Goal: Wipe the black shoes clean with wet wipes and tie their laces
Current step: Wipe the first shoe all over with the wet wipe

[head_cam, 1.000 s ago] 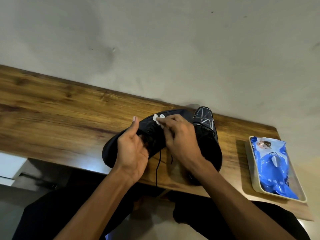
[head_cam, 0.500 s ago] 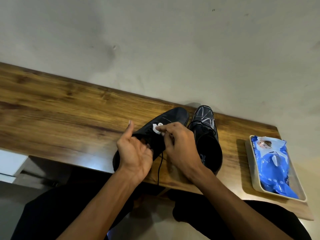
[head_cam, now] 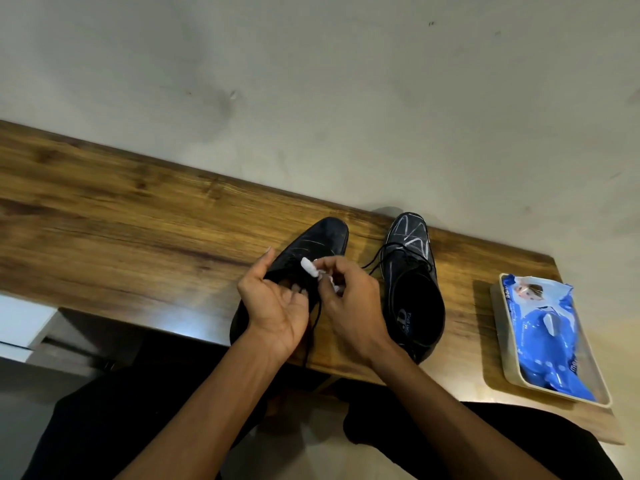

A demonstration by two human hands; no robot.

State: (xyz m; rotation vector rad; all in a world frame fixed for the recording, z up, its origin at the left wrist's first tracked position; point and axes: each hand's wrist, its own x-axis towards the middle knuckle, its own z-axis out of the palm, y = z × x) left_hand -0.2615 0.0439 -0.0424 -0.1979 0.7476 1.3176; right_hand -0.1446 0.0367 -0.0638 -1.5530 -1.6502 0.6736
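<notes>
The left-hand shoe (head_cam: 304, 258) lies slantwise on the worktop (head_cam: 138, 216), heel hanging over the near edge, toe aimed at the far edge and leaning toward the right end. The left hand (head_cam: 273, 306) cups it at the collar, fingers curled round the opening, thumb up along the near flank. The right hand (head_cam: 349, 306) pinches a small wad of white wipe (head_cam: 309, 266) and has it pressed to the lacing area, just ahead of the left thumb. So the uncleaned toe runs away from both hands along the shoe's long axis, and the right hand is the one placed to stroke out that way. Faint pale streaks show on that toe. The second shoe (head_cam: 412, 282) stands just beside, toe at the far edge, heavily marked with white lines, laces loose. The blue wipes pack (head_cam: 543, 327) sits in a tray (head_cam: 498, 327) toward the right end, well apart.
</notes>
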